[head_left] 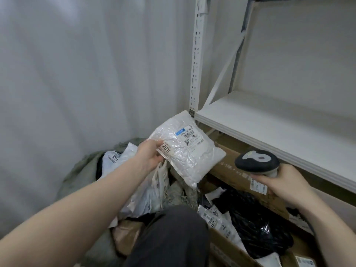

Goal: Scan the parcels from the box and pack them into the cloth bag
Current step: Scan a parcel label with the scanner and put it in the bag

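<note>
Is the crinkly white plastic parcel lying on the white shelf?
No, the left hand holds the crinkly white plastic parcel up, beside the white shelf.

left hand (pixel 149 154) gripping, right hand (pixel 283 183) gripping

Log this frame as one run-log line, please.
left hand: holds white parcel above cloth bag | right hand: grips scanner | box: parcels inside
</note>
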